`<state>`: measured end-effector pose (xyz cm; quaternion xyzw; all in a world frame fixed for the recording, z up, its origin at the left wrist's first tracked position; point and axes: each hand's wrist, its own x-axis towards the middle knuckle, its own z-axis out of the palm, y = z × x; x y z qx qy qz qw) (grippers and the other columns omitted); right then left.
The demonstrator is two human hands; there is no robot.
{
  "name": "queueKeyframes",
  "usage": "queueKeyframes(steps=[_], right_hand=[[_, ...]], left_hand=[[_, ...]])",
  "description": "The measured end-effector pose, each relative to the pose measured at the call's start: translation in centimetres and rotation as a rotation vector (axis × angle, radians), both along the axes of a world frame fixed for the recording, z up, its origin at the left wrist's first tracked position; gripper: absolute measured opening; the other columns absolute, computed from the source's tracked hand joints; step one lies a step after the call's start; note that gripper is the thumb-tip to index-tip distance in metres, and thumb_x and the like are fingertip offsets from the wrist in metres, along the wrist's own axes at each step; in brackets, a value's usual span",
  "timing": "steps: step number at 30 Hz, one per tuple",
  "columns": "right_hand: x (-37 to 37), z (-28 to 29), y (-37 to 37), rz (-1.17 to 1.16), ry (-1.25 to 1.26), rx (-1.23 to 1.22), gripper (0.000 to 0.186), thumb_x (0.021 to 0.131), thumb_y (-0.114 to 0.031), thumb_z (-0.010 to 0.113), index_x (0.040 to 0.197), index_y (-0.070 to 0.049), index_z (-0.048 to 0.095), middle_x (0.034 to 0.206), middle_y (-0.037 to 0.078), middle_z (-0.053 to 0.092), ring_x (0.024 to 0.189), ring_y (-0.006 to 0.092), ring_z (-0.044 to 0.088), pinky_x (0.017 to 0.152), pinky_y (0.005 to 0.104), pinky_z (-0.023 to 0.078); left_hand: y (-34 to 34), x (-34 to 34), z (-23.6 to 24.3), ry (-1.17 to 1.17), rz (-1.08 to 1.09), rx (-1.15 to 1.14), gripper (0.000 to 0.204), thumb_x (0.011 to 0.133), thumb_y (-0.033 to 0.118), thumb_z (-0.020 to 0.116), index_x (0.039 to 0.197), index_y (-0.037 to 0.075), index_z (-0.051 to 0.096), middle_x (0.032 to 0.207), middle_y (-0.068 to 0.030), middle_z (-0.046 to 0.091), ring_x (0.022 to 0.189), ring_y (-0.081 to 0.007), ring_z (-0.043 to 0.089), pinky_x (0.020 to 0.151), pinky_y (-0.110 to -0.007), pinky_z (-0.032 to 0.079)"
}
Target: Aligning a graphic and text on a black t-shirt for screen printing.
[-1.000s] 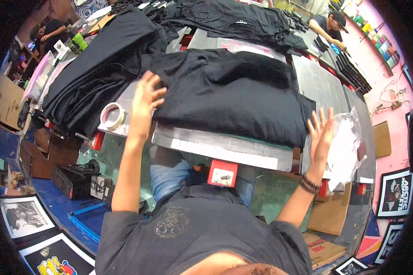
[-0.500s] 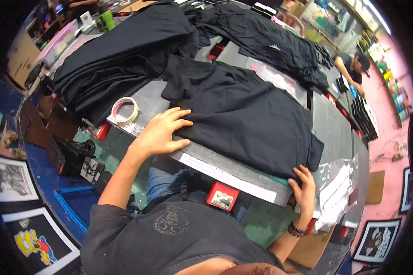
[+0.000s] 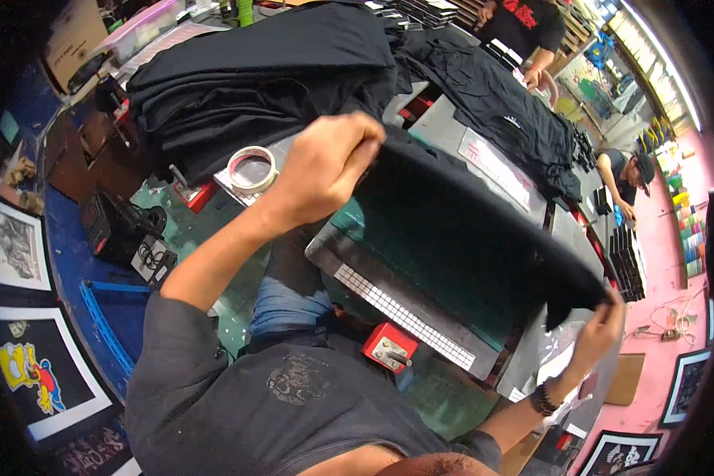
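My left hand [image 3: 325, 168], raised over the near left end of the grey board [image 3: 324, 251], is closed on one end of a black T-shirt [image 3: 496, 198]. My right hand [image 3: 601, 332] grips the other end at the board's right side. Between them the shirt's near edge is lifted and stretched into a band. Beneath it a dark green sheet [image 3: 420, 262] shows on the board, mostly in shadow. A white gridded strip [image 3: 404, 317] runs along the board's near edge.
A tape roll [image 3: 252, 169] lies beyond my left forearm. Folded black garments [image 3: 262, 67] are piled at the far left, more black cloth [image 3: 492, 99] beyond. A red clamp [image 3: 390, 347] juts toward me. Clear plastic [image 3: 559, 349] lies near my right hand. Two other people work farther off.
Both hands have taken hold of the black T-shirt, which lay flat before. They have raised its near edge up and away, exposing the green sheet. The view has shifted slightly.
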<state>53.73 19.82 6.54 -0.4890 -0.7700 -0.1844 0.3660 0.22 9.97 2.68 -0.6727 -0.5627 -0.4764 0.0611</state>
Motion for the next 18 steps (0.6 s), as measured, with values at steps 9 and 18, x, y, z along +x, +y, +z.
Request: queueKeyframes(steps=[9, 18], right_hand=[[-8.5, 20.6, 10.0, -0.007, 0.203, 0.24, 0.034, 0.107, -0.031, 0.065, 0.132, -0.009, 0.074, 0.121, 0.007, 0.077, 0.107, 0.015, 0.07, 0.1, 0.031, 0.052], [-35.0, 21.9, 24.9, 0.908, 0.038, 0.226, 0.036, 0.105, -0.037, 0.069, 0.117, -0.005, 0.079, 0.095, 0.001, 0.077, 0.091, 0.0081, 0.064, 0.086, 0.0286, 0.051]], left_hand=[[-3.8, -9.7, 18.1, 0.057, 0.157, 0.621, 0.019, 0.105, 0.017, 0.069, 0.109, -0.001, 0.069, 0.096, -0.003, 0.068, 0.091, -0.0113, 0.061, 0.084, -0.026, 0.049], [-6.1, -29.5, 24.1, 0.343, 0.552, 0.282, 0.027, 0.099, 0.032, 0.075, 0.096, 0.005, 0.075, 0.079, -0.0075, 0.071, 0.078, -0.0155, 0.067, 0.074, -0.036, 0.054]])
